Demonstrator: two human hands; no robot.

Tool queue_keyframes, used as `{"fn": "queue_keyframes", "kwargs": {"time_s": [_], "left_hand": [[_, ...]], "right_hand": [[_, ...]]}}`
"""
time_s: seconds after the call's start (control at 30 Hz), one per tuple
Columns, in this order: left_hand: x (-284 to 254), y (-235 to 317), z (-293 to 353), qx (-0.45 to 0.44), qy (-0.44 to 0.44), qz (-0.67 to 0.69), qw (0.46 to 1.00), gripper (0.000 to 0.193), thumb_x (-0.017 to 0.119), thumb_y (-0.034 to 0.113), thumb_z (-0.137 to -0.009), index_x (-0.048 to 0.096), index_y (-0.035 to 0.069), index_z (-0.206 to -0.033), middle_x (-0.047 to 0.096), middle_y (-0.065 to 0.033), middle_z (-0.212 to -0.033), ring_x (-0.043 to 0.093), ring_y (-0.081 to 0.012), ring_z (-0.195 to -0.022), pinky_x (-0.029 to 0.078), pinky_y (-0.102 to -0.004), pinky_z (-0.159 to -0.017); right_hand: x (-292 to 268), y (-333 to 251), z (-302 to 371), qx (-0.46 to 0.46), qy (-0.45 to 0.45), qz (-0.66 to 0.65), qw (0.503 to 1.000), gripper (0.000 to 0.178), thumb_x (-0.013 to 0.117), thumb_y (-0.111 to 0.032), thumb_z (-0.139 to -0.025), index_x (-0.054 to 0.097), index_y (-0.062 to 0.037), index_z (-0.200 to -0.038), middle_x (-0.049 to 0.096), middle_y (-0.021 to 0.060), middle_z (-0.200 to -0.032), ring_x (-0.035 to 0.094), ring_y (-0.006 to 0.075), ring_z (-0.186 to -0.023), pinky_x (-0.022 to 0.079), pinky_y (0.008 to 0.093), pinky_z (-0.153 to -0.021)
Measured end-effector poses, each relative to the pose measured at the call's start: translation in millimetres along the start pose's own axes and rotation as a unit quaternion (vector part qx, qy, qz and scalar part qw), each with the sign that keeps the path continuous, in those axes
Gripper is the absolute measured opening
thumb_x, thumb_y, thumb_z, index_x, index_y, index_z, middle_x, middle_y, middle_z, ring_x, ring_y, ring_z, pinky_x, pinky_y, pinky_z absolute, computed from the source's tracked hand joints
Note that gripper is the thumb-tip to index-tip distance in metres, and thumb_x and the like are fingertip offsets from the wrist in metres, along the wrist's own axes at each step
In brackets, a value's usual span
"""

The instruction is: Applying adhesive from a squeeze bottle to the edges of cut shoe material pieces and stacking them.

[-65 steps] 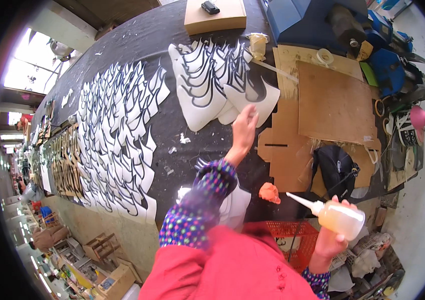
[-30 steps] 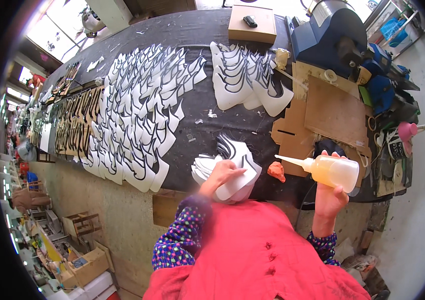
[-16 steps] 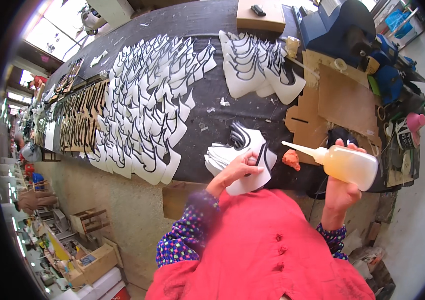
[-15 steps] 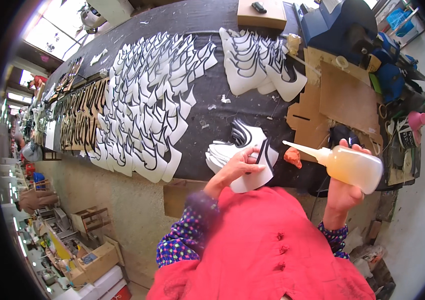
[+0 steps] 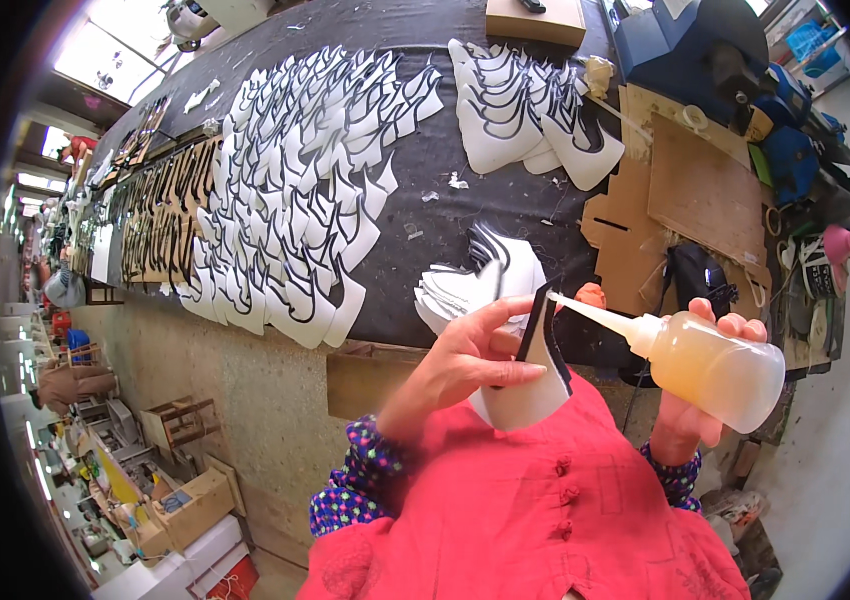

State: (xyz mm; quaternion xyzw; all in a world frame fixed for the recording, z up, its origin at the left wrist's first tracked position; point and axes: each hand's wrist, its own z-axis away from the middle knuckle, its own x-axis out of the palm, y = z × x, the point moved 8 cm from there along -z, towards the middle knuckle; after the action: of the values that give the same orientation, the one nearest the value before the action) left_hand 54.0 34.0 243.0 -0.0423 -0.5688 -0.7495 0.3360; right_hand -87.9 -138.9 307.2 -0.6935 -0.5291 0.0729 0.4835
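Observation:
Pinched in my left hand (image 5: pixel 465 362) is a white cut piece (image 5: pixel 517 398) with a black edge strip, raised off the table in front of my body. My right hand (image 5: pixel 693 410) grips a clear squeeze bottle (image 5: pixel 715 365) of yellowish liquid, tipped sideways. Its long white nozzle (image 5: pixel 595 316) points left, the tip at or very near the upper end of the black strip. Behind my left hand lies a small stack of similar white pieces (image 5: pixel 445 293) with dark edges. An orange-red lump (image 5: pixel 591 295) sits just beyond the nozzle, partly hidden.
Many overlapping white pieces with black curved edges (image 5: pixel 295 200) cover the dark table (image 5: pixel 415 200) on the left. Another group (image 5: pixel 505 120) lies farther back. Flat cardboard (image 5: pixel 705 180), a blue machine (image 5: pixel 690 55) and a pink-topped container (image 5: pixel 838 243) stand at the right.
My left hand has lifted the white piece off the stack, turning it more upright and closer to me. The bottle has moved slightly down, and its nozzle tip now meets the piece's upper edge.

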Motion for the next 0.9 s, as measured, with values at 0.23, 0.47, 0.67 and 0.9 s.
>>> {"fn": "queue_keyframes", "kwargs": {"time_s": [0.23,0.47,0.67,0.9], "left_hand": [[5.7,4.6,2.7,0.015,-0.004,0.011,1.0,0.061,0.067,-0.004,-0.074,0.042,0.003,-0.129,0.065,-0.0111,-0.095,0.06,-0.0124,-0.087,0.046,-0.0241,-0.078],[3.0,2.3,1.5,-0.004,0.002,-0.02,1.0,0.062,0.068,-0.003,-0.073,0.042,0.003,-0.129,0.066,-0.0103,-0.093,0.06,-0.0111,-0.083,0.046,-0.0227,-0.074],[2.6,-1.6,1.7,-0.005,-0.004,-0.03,1.0,0.063,0.067,0.007,-0.078,0.039,0.01,-0.134,0.063,-0.0049,-0.091,0.052,-0.0052,-0.079,0.042,-0.0193,-0.068],[2.1,0.5,-0.3,0.003,-0.001,-0.02,1.0,0.063,0.068,-0.001,-0.075,0.041,0.005,-0.131,0.065,-0.0108,-0.094,0.06,-0.0131,-0.088,0.046,-0.0251,-0.079]], "right_hand": [[-0.2,-2.6,-1.7,0.002,0.03,0.006,1.0,0.1,0.082,-0.051,-0.047,0.034,-0.0104,-0.125,0.046,0.0029,-0.12,0.042,0.035,-0.118,0.04,0.0471,-0.096],[5.2,0.3,-3.0,-0.006,-0.024,-0.033,0.999,0.099,0.082,-0.048,-0.048,0.034,-0.0102,-0.126,0.046,0.0037,-0.121,0.043,0.0343,-0.118,0.038,0.0466,-0.098],[4.2,4.4,-0.5,-0.004,-0.069,-0.077,0.995,0.1,0.08,-0.052,-0.05,0.034,-0.0089,-0.127,0.045,0.0049,-0.121,0.042,0.0345,-0.118,0.037,0.0465,-0.099],[14.3,-1.0,-6.4,-0.019,-0.02,0.024,0.999,0.093,0.077,-0.053,-0.058,0.035,-0.0075,-0.128,0.045,0.0053,-0.122,0.042,0.0334,-0.119,0.034,0.0479,-0.101]]}}
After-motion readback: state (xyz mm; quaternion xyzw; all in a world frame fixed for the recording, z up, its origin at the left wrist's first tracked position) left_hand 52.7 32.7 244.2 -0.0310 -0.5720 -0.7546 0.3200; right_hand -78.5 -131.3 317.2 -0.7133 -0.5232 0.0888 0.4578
